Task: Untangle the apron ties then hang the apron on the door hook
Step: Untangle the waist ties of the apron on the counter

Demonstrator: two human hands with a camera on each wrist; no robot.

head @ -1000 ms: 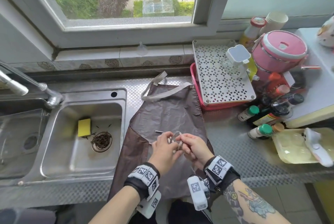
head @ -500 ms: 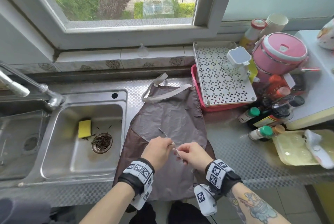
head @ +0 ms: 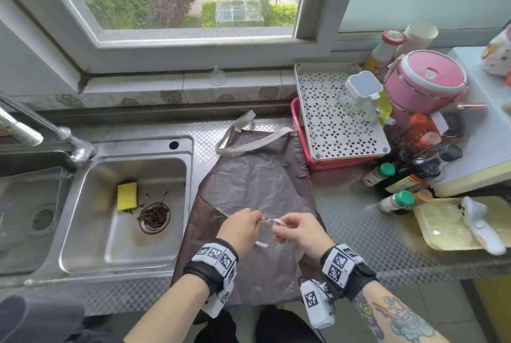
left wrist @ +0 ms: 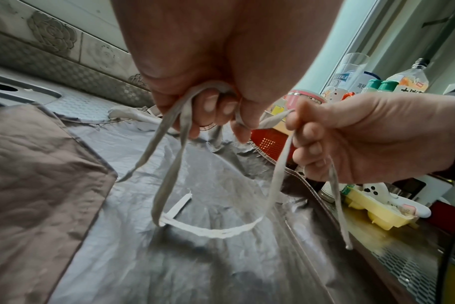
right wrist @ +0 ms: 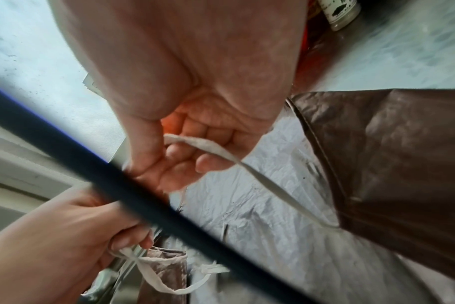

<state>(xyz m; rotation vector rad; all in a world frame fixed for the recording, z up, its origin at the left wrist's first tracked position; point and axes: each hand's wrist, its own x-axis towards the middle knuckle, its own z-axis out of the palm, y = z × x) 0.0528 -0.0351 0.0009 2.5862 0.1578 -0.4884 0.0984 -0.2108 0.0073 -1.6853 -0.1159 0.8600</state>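
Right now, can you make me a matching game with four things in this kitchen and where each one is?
Things:
1. yellow sponge
2. brown apron
3. apron ties
4. pink pot

Places:
A. held between both hands
B. far right, beside the white drying tray
C. in the sink, next to the drain
D. spread flat on the counter

Pairs: 1-C, 2-D, 3-A, 4-B
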